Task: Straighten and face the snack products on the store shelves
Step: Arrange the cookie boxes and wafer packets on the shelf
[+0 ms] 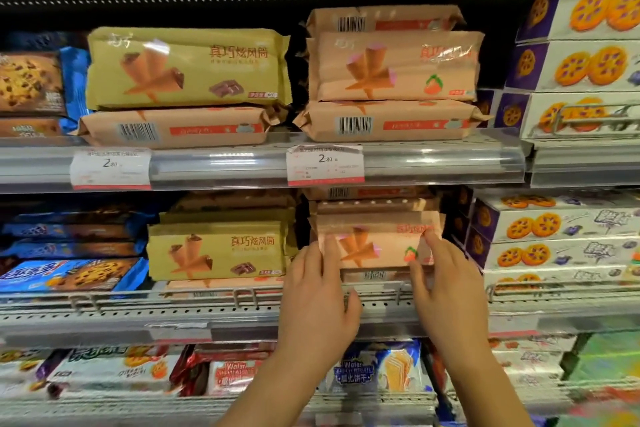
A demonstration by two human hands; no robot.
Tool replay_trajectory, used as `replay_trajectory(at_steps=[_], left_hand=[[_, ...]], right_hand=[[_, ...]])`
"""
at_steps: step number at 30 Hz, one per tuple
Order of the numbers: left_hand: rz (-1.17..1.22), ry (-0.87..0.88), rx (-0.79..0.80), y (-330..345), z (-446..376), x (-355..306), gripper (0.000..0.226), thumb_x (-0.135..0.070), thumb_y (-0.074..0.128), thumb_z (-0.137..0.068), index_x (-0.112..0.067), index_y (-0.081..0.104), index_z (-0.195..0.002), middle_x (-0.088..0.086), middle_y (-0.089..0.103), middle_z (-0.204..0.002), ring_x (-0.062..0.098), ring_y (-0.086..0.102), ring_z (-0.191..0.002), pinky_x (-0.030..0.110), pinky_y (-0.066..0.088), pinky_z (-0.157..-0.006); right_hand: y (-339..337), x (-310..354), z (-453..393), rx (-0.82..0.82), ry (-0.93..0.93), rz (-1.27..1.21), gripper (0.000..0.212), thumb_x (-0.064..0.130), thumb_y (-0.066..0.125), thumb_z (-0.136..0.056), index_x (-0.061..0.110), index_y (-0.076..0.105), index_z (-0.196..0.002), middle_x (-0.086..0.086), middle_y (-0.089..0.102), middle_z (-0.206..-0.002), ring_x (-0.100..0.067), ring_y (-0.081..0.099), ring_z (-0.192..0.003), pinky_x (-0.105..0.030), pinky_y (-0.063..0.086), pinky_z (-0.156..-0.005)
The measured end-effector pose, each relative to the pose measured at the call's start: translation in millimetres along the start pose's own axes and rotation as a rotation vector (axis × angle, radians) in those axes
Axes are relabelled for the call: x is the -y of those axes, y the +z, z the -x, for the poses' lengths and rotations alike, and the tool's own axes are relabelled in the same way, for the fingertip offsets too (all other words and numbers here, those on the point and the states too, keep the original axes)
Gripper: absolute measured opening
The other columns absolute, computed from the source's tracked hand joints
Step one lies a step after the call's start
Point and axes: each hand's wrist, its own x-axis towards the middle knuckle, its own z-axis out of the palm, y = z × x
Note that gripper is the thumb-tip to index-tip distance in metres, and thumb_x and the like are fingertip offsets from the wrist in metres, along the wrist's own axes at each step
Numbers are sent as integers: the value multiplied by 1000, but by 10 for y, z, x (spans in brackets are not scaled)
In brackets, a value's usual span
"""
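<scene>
Both hands work on one pack on the middle shelf: a peach-coloured plastic wrapper of strawberry wafer cones (374, 246), standing face-out on top of a short stack just behind the wire front rail (242, 295). The left hand (318, 291) holds the pack's left end, fingers laid against the front and the thumb tucked under the lower edge. The right hand (446, 288) pinches the right end, fingertips curled over the front near the printed strawberry; so each grip is closed on that pack, not spread. The pack sits nearly level, its front turned to the aisle, and this step looks close to finished.

Beside it, the olive-yellow pack of chocolate wafer cones (218, 250) on the same shelf already faces forward and looks square.

On the upper shelf the job seems only partly done. The yellow chocolate pack (187, 66) and the peach strawberry pack (394, 66) show their fronts, but each rests on a peach pack turned barcode-side out (173, 130) (391, 123), and another barcode-side pack lies on top of the right stack (381, 21). These probably still want turning.

The blue chocolate-chip cookie packs (69, 274) at the left lie somewhat askew, and the wafer bags on the bottom shelf (377, 371) look jumbled. The white-and-purple cookie boxes (561, 229) at the right look neatly stacked.
</scene>
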Motion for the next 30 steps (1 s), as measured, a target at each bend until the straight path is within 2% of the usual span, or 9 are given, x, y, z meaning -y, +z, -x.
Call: replay_trajectory(at_steps=[4, 8, 12, 15, 17, 20, 26, 30], left_hand=[[-153, 47, 73, 93, 93, 5, 88, -50, 45, -92, -11, 6, -162, 20, 10, -168, 39, 6, -156, 54, 18, -124], [-170, 47, 79, 122, 91, 63, 88, -50, 44, -93, -12, 4, -162, 20, 7, -169, 37, 4, -156, 53, 16, -125], [-136, 47, 57, 87, 115, 32, 85, -47, 39, -94, -14, 2, -162, 19, 3, -169, 35, 1, -157, 53, 16, -125], [-102, 72, 28, -21, 206, 81, 79, -44, 39, -96, -14, 6, -162, 12, -6, -170, 30, -8, -157, 50, 11, -126], [-138, 122, -14, -106, 289, 161, 74, -43, 35, -98, -11, 15, -161, 10, 3, -171, 29, -1, -158, 50, 18, -125], [-128, 152, -44, -170, 469, 392, 66, -38, 36, -100, -9, 30, -158, 8, 21, -168, 27, 13, -157, 49, 30, -121], [-137, 10, -37, -314, 940, 1094, 70, -38, 46, -95, -15, 30, -159, 0, 17, -169, 19, 10, -157, 44, 28, -123], [-137, -105, -46, -433, 1176, 1485, 68, -40, 46, -95, -18, 31, -158, 0, 19, -169, 21, 16, -156, 45, 26, -124]], right_hand=[[26, -19, 24, -70, 45, -13, 46, 25, 62, -97, 15, 54, -141, -16, 54, -141, -39, 56, -117, -52, 52, -94], [27, 42, 59, -90, 32, 0, 45, 25, 63, -98, 11, 54, -140, -23, 52, -143, -43, 49, -125, -58, 45, -101], [-2, 83, 136, -93, 63, -54, 50, 26, 60, -98, 12, 49, -146, -23, 36, -157, -44, 38, -139, -60, 40, -108], [60, 325, 376, -126, -93, -193, 53, 28, 52, -94, 8, 54, -143, -17, 40, -157, -39, 40, -141, -53, 38, -110], [175, 563, 577, -46, -260, -288, 50, 27, 48, -95, 9, 58, -140, -12, 44, -155, -33, 41, -143, -50, 36, -116], [400, 833, 815, 59, -377, -320, 48, 22, 43, -96, 12, 56, -141, -8, 47, -154, -28, 40, -145, -57, 38, -114], [617, 1138, 893, 138, -452, -241, 50, 24, 43, -93, 9, 61, -138, -11, 52, -150, -33, 39, -145, -61, 38, -113], [758, 1309, 932, 78, -430, -225, 46, 22, 50, -89, 11, 66, -132, -9, 59, -143, -33, 47, -139, -61, 31, -116]])
